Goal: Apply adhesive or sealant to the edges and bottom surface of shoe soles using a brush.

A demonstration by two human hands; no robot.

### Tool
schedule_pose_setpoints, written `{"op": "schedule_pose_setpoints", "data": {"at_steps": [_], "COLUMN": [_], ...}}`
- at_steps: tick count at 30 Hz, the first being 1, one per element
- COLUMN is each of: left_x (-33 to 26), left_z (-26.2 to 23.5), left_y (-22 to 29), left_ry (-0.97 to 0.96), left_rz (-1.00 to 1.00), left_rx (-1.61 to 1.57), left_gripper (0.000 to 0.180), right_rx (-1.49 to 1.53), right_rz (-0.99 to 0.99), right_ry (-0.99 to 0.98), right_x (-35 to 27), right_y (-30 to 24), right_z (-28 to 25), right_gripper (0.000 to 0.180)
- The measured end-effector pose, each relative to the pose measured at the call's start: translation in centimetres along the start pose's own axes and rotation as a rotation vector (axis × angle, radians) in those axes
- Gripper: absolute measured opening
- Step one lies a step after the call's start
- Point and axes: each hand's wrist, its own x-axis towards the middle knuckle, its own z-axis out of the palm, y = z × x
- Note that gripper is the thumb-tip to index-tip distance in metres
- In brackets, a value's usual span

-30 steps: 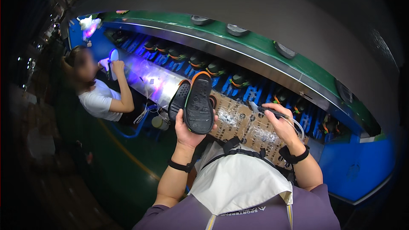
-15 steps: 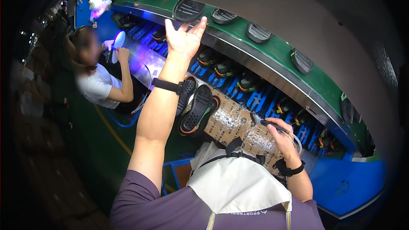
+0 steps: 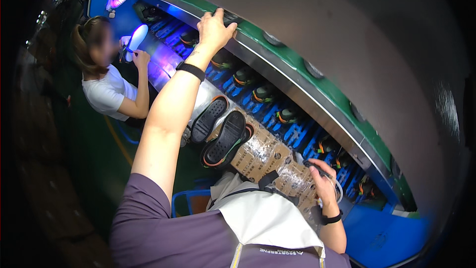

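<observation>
My left hand point(image 3: 214, 33) reaches up to the green conveyor belt point(image 3: 254, 32), its fingers and thumb closed around a black shoe sole point(image 3: 228, 18) that they partly hide. Low on the right, my right hand point(image 3: 325, 187) grips a black-handled tool point(image 3: 318, 167) with a pale tip and a clear hose; its exact kind is unclear. Between my arms, a black sole point(image 3: 231, 132) rests over an orange-edged one on a cardboard-covered bench point(image 3: 259, 150). Beside them lies another black, orange-edged sole point(image 3: 209, 119).
Several dark shoes point(image 3: 262, 94) sit on blue racks below the belt's metal edge point(image 3: 297, 82). More soles point(image 3: 313, 69) lie along the belt. To the left, a co-worker point(image 3: 110, 87) holds a sole point(image 3: 138, 37) under bluish-violet light. A blue panel point(image 3: 382, 231) stands at right.
My left hand has turned from palm-up with spread fingers to palm-down, and has taken hold of a sole on the belt. My right hand still grips the tool. The view has shifted.
</observation>
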Motion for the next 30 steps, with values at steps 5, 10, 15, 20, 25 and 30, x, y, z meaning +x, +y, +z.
{"op": "schedule_pose_setpoints", "data": {"at_steps": [5,10,15,20,25,30], "left_x": [2.9,7.7,13.6,16.7,17.4,15.2], "left_z": [-0.6,-1.2,-0.6,-0.2,-1.7,-2.3], "left_y": [3.0,-0.3,-4.3,-7.2,-7.7,-7.0], "left_ry": [-0.045,-0.049,-0.186,-0.275,-0.301,-0.307], "left_rz": [0.019,0.024,-0.081,-0.175,-0.182,-0.086], "left_rx": [-0.15,-0.049,0.174,0.274,0.32,0.31], "left_gripper": [0.039,0.039,0.04,0.041,0.041,0.042], "right_rx": [0.004,-0.127,-0.058,0.013,-0.244,-0.058], "right_rz": [0.11,0.265,0.184,0.359,0.502,0.235], "right_ry": [0.03,0.076,0.133,0.253,0.16,0.047], "right_x": [0.8,1.2,2.1,1.5,1.5,4.2], "right_y": [1.3,2.2,-0.6,1.9,2.4,-0.4], "right_z": [0.1,-0.1,0.3,0.7,-0.2,0.2], "right_gripper": [0.027,0.025,0.026,0.035,0.046,0.03]}}
